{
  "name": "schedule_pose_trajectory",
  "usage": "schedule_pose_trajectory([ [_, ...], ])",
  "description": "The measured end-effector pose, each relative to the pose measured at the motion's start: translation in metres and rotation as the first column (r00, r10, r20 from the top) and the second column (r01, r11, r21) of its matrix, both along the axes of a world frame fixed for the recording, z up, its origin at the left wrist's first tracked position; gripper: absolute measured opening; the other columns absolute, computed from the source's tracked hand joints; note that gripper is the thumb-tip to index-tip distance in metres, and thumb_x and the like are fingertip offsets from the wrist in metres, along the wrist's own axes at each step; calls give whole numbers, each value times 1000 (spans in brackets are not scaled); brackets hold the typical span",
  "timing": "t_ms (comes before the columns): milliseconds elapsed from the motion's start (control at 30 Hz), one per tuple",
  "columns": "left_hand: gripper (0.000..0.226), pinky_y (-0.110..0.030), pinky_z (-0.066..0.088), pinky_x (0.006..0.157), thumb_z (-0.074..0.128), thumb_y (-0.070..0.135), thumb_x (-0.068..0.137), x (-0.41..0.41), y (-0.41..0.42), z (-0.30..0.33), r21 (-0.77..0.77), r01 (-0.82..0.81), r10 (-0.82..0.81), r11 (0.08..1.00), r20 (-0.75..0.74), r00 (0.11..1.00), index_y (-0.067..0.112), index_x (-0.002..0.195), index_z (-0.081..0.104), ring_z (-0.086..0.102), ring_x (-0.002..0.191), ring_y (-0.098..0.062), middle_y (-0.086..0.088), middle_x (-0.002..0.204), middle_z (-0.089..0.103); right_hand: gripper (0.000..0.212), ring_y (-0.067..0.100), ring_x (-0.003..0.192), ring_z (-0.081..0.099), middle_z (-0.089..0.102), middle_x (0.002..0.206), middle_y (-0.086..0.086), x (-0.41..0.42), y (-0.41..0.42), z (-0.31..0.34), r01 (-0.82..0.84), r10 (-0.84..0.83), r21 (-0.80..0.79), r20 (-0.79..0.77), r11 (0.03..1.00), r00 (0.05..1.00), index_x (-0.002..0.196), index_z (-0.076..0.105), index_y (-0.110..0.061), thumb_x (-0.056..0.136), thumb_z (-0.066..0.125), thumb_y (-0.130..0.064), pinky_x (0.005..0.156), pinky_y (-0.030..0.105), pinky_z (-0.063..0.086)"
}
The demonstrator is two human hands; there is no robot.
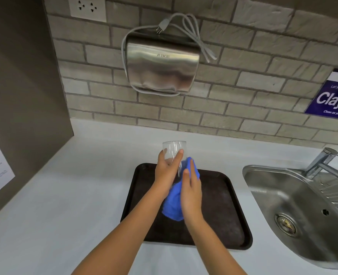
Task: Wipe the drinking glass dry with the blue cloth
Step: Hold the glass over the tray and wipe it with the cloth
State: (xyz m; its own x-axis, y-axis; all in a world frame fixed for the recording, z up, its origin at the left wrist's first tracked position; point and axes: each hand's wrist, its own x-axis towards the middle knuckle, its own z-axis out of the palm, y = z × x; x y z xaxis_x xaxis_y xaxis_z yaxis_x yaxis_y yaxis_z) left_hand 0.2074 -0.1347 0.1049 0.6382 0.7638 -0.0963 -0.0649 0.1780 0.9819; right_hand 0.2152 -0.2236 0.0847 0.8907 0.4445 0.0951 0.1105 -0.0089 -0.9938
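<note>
A clear drinking glass (174, 148) is held above the dark tray (227, 205), its open rim pointing away from me. My left hand (167, 171) grips it from the left, thumb and fingers wrapped around its side. My right hand (191, 192) presses the blue cloth (173, 204) against the glass's right side and lower end. Part of the cloth hangs bunched below both hands, and the base of the glass is hidden behind cloth and fingers.
The tray lies on a white counter (65, 205). A steel sink (295, 205) with a tap (323, 161) is at the right. A metal hand dryer (162, 64) hangs on the brick wall behind. A grey cabinet side (21, 96) stands at the left.
</note>
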Motion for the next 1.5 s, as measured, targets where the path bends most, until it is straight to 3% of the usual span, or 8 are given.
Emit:
schedule_pose_trajectory([
  [267, 52, -32, 59, 80, 66, 55, 87, -19, 4, -5, -142, 291, -270, 946, 146, 952, 10, 114, 72, 76, 94, -22, -12, 99, 77, 45, -5, 125, 50, 37, 150, -18, 10, 6, 15, -73, 80, -40, 205, 997, 976, 148, 30, -52, 103, 36, -45, 99, 12, 41],
  [500, 67, -44, 53, 102, 70, 58, 72, -13, -3, 4, -230, 307, -262, 923, 206, 943, 12, 121, 69, 69, 114, -30, -17, 121, 73, 46, 26, 102, 72, 75, 110, 11, 41, 3, 41, -145, 152, 46, -321, 988, 935, 124, 66, -19, 99, 45, -52, 100, 47, 53],
  [667, 53, -33, 61, 72, 62, 60, 84, -5, -7, 3, -230, 146, -113, 962, 150, 982, 14, 109, 71, 78, 89, -24, -12, 98, 80, 49, 33, 102, 72, 76, 106, 17, 43, -3, 38, -146, 157, 59, -460, 987, 874, 109, 73, -14, 96, 48, -54, 94, 45, 57],
  [867, 64, -35, 56, 75, 40, 64, 95, 1, -10, -3, -14, 53, -53, 999, -38, 998, 9, 121, 58, 69, 88, -23, -9, 101, 71, 43, 12, 119, 61, 59, 138, -5, 24, 0, 22, -12, 12, -20, -22, 1000, 1000, 145, 44, -40, 103, 37, -47, 105, 37, 49],
  [1033, 62, -20, 53, 66, 61, 63, 85, -3, -11, -5, 62, 39, -35, 997, -64, 997, 18, 127, 51, 70, 85, -10, 2, 96, 69, 40, -8, 106, 56, 42, 137, -19, 10, 0, 17, -1, 28, -113, 231, 994, 973, 132, 25, -71, 104, 34, -44, 88, 11, 46],
  [1133, 63, -28, 59, 75, 67, 58, 84, -3, -9, -1, -3, 66, -66, 998, -47, 997, 16, 128, 54, 71, 94, -16, -4, 109, 70, 43, 3, 120, 58, 49, 145, -11, 18, -2, 23, -53, 54, -20, 86, 998, 995, 147, 36, -48, 105, 36, -42, 106, 31, 48],
  [1267, 52, -31, 60, 73, 62, 59, 87, -1, -8, 1, -65, 64, -61, 996, 47, 997, 18, 119, 64, 75, 91, -20, -5, 104, 76, 45, 26, 94, 72, 74, 107, 15, 28, -8, 42, -87, 108, 68, -427, 994, 898, 117, 69, -14, 100, 43, -48, 88, 42, 58],
  [1500, 46, -43, 60, 85, 61, 61, 85, 5, -10, 1, -239, 2, 27, 971, 116, 993, 19, 101, 72, 74, 95, -27, -9, 101, 77, 45, 29, 98, 70, 73, 112, 17, 38, -16, 43, -131, 186, 138, -538, 982, 822, 120, 68, -10, 100, 48, -45, 84, 41, 58],
])
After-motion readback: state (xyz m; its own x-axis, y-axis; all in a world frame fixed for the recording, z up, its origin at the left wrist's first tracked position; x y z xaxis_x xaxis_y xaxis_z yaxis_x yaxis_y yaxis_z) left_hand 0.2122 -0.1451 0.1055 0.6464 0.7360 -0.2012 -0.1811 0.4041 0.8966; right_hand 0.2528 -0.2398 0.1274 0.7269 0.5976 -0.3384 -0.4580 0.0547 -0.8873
